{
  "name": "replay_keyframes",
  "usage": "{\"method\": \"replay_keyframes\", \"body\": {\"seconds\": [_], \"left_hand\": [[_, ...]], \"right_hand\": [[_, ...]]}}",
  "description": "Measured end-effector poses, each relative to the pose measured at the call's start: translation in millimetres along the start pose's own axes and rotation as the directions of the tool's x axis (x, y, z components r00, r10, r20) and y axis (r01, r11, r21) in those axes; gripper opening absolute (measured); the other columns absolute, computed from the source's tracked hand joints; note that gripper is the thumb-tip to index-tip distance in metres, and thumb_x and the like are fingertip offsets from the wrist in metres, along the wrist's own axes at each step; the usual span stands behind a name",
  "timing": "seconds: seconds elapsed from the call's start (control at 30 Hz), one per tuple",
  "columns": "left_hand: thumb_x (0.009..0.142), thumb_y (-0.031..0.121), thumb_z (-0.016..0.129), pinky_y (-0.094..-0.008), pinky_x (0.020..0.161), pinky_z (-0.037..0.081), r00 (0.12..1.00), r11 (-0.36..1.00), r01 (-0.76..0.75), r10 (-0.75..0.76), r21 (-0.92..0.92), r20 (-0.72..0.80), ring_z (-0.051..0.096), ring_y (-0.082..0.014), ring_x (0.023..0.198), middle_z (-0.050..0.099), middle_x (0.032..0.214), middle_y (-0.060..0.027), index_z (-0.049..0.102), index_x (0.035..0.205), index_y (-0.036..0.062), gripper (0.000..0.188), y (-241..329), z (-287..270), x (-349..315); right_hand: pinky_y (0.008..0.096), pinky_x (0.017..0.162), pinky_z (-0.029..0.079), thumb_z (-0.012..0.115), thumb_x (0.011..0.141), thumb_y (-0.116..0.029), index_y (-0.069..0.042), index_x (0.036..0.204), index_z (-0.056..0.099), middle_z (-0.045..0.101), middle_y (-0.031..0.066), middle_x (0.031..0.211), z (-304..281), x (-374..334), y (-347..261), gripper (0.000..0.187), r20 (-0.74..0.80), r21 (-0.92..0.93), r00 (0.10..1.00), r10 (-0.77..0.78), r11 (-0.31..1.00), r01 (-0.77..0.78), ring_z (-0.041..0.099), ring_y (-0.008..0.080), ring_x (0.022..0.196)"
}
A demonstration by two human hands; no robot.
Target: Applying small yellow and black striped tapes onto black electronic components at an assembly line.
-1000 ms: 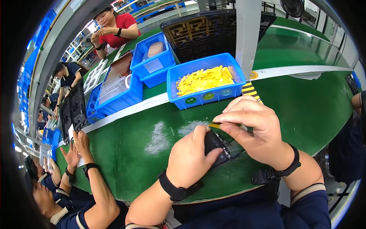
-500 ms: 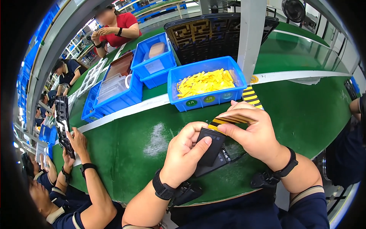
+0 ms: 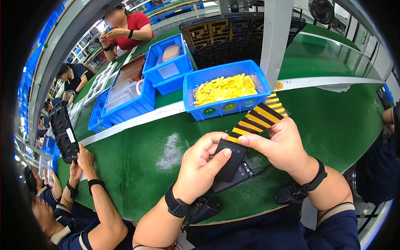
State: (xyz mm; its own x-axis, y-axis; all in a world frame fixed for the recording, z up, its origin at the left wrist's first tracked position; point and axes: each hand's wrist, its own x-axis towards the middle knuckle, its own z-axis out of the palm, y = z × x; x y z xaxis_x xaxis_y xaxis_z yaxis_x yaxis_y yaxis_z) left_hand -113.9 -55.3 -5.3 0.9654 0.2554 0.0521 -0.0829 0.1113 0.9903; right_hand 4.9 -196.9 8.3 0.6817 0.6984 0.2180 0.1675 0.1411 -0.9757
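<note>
My left hand (image 3: 199,168) grips a flat black rectangular block (image 3: 233,163), its thumb lying across the front face. A yellow-and-black striped strip (image 3: 257,121) curves up from the block's top edge. My right hand (image 3: 287,143) pinches this strip, with the thumb pressing close to where strip and block meet. Whether the strip is stuck to the block, I cannot tell. Beneath the held block a second black block (image 3: 234,183) lies on the green table, partly covered, and a dark cable shows at its right.
Beyond my hands stands a blue bin (image 3: 193,109) of small yellow pieces, beside a white post (image 3: 275,46). More blue bins (image 3: 143,104) sit to its left. At left, a co-worker's hands (image 3: 83,162) hold a black plastic tray (image 3: 64,133). A black patterned panel (image 3: 225,41) leans behind.
The striped strip has swung upward and now shows its face, as my right fingers shifted along it. My left hand stays put. The co-worker has turned the black tray.
</note>
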Motion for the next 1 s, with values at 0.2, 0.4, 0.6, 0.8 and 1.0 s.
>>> {"method": "replay_keyframes", "body": {"seconds": [0.2,0.4,0.6,0.8,1.0], "left_hand": [[0.088,0.002,0.053,-0.0201,0.075,0.045,1.000,1.000,0.016,-0.016,-0.009,-0.003,0.056,-0.0053,0.086,0.064,0.099,-0.0063,0.048,0.114,-0.0019,0.027,2,2,-2],[0.088,0.003,0.054,-0.0197,0.073,0.046,1.000,1.000,0.007,-0.007,-0.004,-0.020,0.056,-0.0051,0.084,0.064,0.096,-0.0060,0.049,0.113,-0.0016,0.026,1,1,-2],[0.088,0.003,0.054,-0.0198,0.072,0.046,1.000,0.999,0.009,-0.008,0.039,-0.024,0.056,-0.0049,0.083,0.065,0.095,-0.0056,0.050,0.113,-0.0013,0.026,1,1,-2],[0.087,0.003,0.055,-0.0197,0.072,0.045,0.999,0.998,-0.010,0.011,0.055,-0.032,0.056,-0.0046,0.082,0.065,0.094,-0.0052,0.051,0.112,-0.0010,0.025,-2,3,-1],[0.087,0.003,0.056,-0.0198,0.071,0.046,0.998,0.997,-0.024,0.029,0.079,-0.061,0.056,-0.0046,0.081,0.065,0.092,-0.0052,0.051,0.111,-0.0011,0.025,-6,5,-3]], "right_hand": [[0.0280,0.075,0.048,0.070,0.074,-0.011,0.001,0.090,0.067,0.065,0.0094,0.093,1,0,2,0.020,0.021,-0.063,0.999,-0.031,0.997,0.032,0.061,0.0153,0.082],[0.0347,0.083,0.046,0.071,0.072,-0.014,-0.003,0.088,0.069,0.067,0.0102,0.085,1,0,2,0.020,0.012,-0.351,0.982,-0.187,0.919,0.179,0.061,0.0254,0.088],[0.0362,0.089,0.044,0.070,0.070,-0.013,-0.004,0.083,0.068,0.067,0.0102,0.082,3,1,-2,0.017,0.012,-0.369,0.971,-0.240,0.901,0.227,0.060,0.0271,0.085],[0.0353,0.082,0.046,0.070,0.068,-0.007,-0.001,0.081,0.067,0.065,0.0110,0.078,1,5,9,0.015,0.059,-0.356,0.933,-0.355,0.866,0.352,0.060,0.0247,0.074],[0.0350,0.077,0.046,0.068,0.068,-0.004,-0.001,0.080,0.066,0.061,0.0101,0.072,7,2,10,0.013,-0.012,-0.402,0.925,-0.379,0.849,0.343,0.057,0.0245,0.068]]}}
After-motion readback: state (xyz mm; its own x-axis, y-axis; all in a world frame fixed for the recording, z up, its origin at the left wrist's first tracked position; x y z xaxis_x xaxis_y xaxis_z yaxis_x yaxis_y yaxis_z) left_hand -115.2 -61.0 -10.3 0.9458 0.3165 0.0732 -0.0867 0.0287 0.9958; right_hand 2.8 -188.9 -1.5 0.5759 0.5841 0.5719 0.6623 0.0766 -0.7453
